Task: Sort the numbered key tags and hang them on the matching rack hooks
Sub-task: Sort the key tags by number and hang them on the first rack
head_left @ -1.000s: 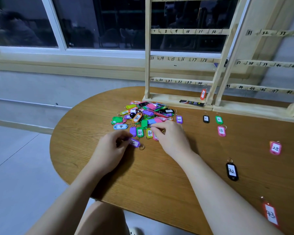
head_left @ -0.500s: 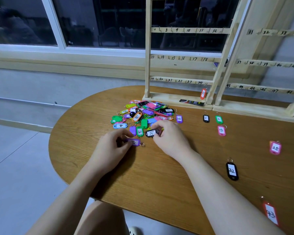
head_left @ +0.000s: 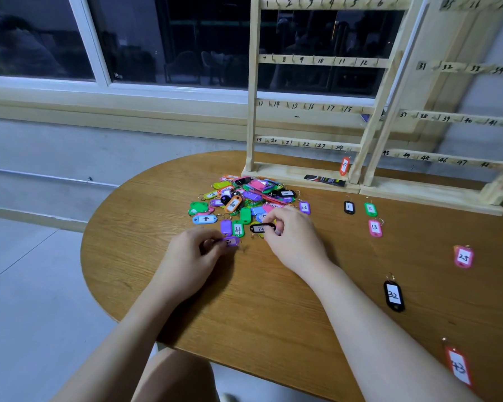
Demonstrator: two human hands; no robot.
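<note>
Black plastic, with a white label that seems to read 31, the key tag (head_left: 262,228) lies at the near edge of the heap of tags (head_left: 244,200) on the wooden table (head_left: 273,300), its long axis running left to right across the view. The right hand (head_left: 295,237) pinches the tag's right end between thumb and fingertips, so the tag sticks out leftward from the grip toward the other hand. The left hand (head_left: 193,258) is just beside it and pinches a purple tag (head_left: 230,241) by its left end; that tag also lies crosswise, its number too blurred to read. The two held tags are near each other but apart. Both racks stand at the far side of the table: the left rack (head_left: 311,104) carries the low numbers, the right rack (head_left: 453,117) begins its visible rows at 31, 37 and 43. If the black tag is indeed 31, its hook is up and to the right, on the side of the hand already gripping it, so that hand looks the better placed to carry it. Several tags lie singly to the right of the heap, among them a black 32 (head_left: 393,295) and a pink 25 (head_left: 463,257). One orange tag (head_left: 344,165) hangs on the left rack's bottom row.
</note>
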